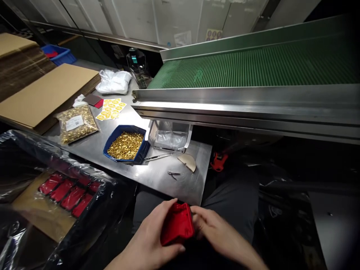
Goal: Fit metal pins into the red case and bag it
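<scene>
We see red fabric pouch near bottom centre, over lap, just short of steel table edge. Left hand cups it from left, thumb clamped beneath. Right hand pinches right edge, fingers closed on cloth. We judge two-sided grip supports limp cloth. Blue tray of gold pieces sits far-left, within reach. Pouch opening hidden; right fingertips blurred; forearms cut off by frame.
</scene>
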A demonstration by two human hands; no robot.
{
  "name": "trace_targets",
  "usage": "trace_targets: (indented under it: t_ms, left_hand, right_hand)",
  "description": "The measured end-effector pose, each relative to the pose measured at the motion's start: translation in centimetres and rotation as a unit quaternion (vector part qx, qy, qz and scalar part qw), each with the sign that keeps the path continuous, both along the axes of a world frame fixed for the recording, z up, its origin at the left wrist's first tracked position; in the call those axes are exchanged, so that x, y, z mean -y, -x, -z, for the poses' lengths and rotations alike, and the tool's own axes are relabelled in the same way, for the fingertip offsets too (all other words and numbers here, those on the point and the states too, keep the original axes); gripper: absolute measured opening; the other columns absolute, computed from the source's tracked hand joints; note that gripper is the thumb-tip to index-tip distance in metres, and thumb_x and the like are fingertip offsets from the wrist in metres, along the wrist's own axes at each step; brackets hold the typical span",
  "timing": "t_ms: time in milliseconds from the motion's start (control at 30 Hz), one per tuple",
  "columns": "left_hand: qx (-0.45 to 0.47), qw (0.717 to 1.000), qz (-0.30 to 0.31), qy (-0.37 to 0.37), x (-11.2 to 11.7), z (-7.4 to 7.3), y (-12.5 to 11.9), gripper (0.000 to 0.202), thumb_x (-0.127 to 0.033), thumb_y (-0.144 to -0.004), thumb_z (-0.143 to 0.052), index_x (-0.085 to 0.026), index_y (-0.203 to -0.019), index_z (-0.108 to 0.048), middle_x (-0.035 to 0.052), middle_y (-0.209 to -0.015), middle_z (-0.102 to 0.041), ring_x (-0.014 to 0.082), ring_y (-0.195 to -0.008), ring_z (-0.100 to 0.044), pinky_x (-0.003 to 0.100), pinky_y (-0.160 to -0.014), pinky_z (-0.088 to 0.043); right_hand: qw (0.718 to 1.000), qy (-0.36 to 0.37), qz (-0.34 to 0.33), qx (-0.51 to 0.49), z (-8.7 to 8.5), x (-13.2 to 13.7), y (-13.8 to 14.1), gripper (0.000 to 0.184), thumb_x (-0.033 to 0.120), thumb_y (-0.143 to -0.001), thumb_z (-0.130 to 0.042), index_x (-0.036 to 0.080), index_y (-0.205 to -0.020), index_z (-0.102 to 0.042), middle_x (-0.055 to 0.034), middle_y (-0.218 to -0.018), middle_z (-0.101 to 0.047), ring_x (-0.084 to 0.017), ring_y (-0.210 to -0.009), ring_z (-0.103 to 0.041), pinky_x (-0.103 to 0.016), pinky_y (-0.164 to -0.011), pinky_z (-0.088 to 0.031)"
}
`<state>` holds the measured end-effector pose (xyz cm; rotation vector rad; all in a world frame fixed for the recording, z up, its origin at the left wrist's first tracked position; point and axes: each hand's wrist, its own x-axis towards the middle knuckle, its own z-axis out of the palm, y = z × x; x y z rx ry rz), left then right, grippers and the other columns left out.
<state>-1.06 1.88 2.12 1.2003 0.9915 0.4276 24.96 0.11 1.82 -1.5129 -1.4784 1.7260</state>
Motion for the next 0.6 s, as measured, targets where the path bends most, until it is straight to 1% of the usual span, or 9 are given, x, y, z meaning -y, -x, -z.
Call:
trace_targets:
  t_ms: [33, 67, 100, 167, 233, 300, 367, 467, 600]
  left_hand:
    - [0.042, 0.995, -0.036, 0.080, 0.1, 0.1, 0.2, 0.083, -0.042, -0.072, -0.086, -0.029, -0.146, -0.051, 0.0137, -0.146, -0.055, 0.0413, -0.133, -0.050, 0.054, -0.115, -0.035]
    - [0.091, 0.979, -0.077, 0.165, 0.4, 0.2, 0.4, 0.079, -0.047, -0.073, -0.085, -0.026, -0.142, -0.055, 0.0150, -0.141, -0.060, 0.0402, -0.127, -0.055, 0.052, -0.111, -0.040]
    - [0.144, 0.952, -0.119, 0.244, 0.7, 0.4, 0.6, 0.073, -0.053, -0.076, -0.081, -0.021, -0.138, -0.059, 0.0164, -0.135, -0.064, 0.0385, -0.122, -0.060, 0.050, -0.107, -0.044]
    - [0.236, 0.883, -0.189, 0.360, 1.5, 0.6, 0.8, 0.069, -0.063, -0.084, -0.069, -0.014, -0.131, -0.063, 0.0197, -0.127, -0.068, 0.0346, -0.110, -0.067, 0.045, -0.100, -0.049]
    - [0.306, 0.823, -0.218, 0.425, 2.4, 0.7, 0.8, 0.075, -0.069, -0.088, -0.057, -0.007, -0.130, -0.064, 0.0219, -0.122, -0.070, 0.0307, -0.099, -0.071, 0.039, -0.091, -0.052]
    - [0.354, 0.788, -0.222, 0.452, 3.1, 0.7, 0.6, 0.085, -0.075, -0.089, -0.049, -0.003, -0.133, -0.061, 0.0225, -0.117, -0.071, 0.0284, -0.091, -0.073, 0.036, -0.084, -0.054]
    - [0.379, 0.772, -0.229, 0.456, 3.7, 0.7, 0.5, 0.092, -0.078, -0.089, -0.044, 0.001, -0.134, -0.059, 0.0218, -0.112, -0.072, 0.0279, -0.089, -0.073, 0.034, -0.080, -0.055]
    - [0.391, 0.768, -0.242, 0.446, 4.2, 1.1, 1.0, 0.094, -0.079, -0.090, -0.039, 0.002, -0.134, -0.058, 0.0201, -0.110, -0.072, 0.0272, -0.088, -0.073, 0.034, -0.077, -0.057]
    - [0.366, 0.776, -0.274, 0.435, 4.6, 2.7, 3.7, 0.082, -0.075, -0.094, -0.039, -0.004, -0.129, -0.062, 0.0178, -0.110, -0.074, 0.0284, -0.088, -0.074, 0.037, -0.072, -0.059]
  right_hand:
    - [0.998, -0.026, -0.037, 0.041, 0.1, -1.4, -2.1, 0.039, 0.040, -0.105, -0.038, 0.021, -0.113, -0.071, -0.0030, -0.086, -0.075, -0.017, -0.073, -0.071, -0.025, -0.065, -0.055]
    - [0.985, -0.089, -0.049, 0.137, 0.4, -3.0, -4.3, 0.035, 0.036, -0.105, -0.040, 0.025, -0.113, -0.072, -0.0020, -0.087, -0.075, -0.017, -0.074, -0.071, -0.026, -0.068, -0.055]
    - [0.974, -0.126, -0.022, 0.190, 1.1, -4.8, -6.5, 0.030, 0.033, -0.101, -0.045, 0.024, -0.110, -0.073, -0.0042, -0.084, -0.074, -0.019, -0.075, -0.071, -0.029, -0.070, -0.054]
    - [0.952, -0.172, 0.027, 0.251, 3.1, -8.2, -10.1, 0.031, 0.023, -0.097, -0.045, 0.020, -0.111, -0.072, -0.0124, -0.090, -0.072, -0.025, -0.080, -0.069, -0.033, -0.068, -0.051]
    - [0.935, -0.208, 0.043, 0.283, 5.2, -10.7, -12.2, 0.033, 0.019, -0.093, -0.044, 0.019, -0.110, -0.073, -0.0165, -0.090, -0.070, -0.028, -0.077, -0.067, -0.037, -0.063, -0.047]
    - [0.925, -0.241, 0.033, 0.293, 6.7, -12.2, -13.1, 0.034, 0.018, -0.092, -0.045, 0.020, -0.109, -0.074, -0.0176, -0.089, -0.069, -0.029, -0.075, -0.064, -0.039, -0.062, -0.044]
    - [0.918, -0.269, 0.008, 0.291, 7.2, -12.8, -13.4, 0.034, 0.017, -0.092, -0.046, 0.021, -0.110, -0.075, -0.0166, -0.088, -0.069, -0.029, -0.073, -0.064, -0.040, -0.063, -0.042]
    - [0.911, -0.295, -0.042, 0.283, 6.9, -13.4, -14.2, 0.036, 0.015, -0.090, -0.047, 0.021, -0.111, -0.075, -0.0173, -0.096, -0.071, -0.028, -0.076, -0.065, -0.041, -0.067, -0.041]
    - [0.908, -0.304, -0.134, 0.255, 6.1, -13.3, -14.7, 0.035, 0.014, -0.080, -0.054, 0.023, -0.102, -0.080, -0.0218, -0.119, -0.070, -0.033, -0.104, -0.067, -0.046, -0.088, -0.041]
